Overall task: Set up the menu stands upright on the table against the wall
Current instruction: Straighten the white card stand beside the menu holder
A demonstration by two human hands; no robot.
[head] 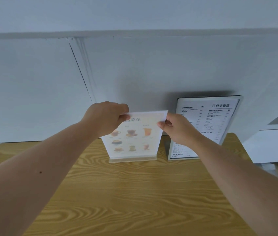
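Both grips pinch: our left hand (104, 118) and right hand (177, 128) hold the top corners of the clear acrylic drinks menu stand (134, 138), upright on the wood-grain surface (134, 193).

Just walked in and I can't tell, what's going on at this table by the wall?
A person is setting up menu stands. Both hands, left hand and right hand, pinch the top corners of the picture drinks menu stand, which stands upright on its clear base on the wooden table near the wall. To its right, the black-and-white text menu stand already stands against the wall, untouched.
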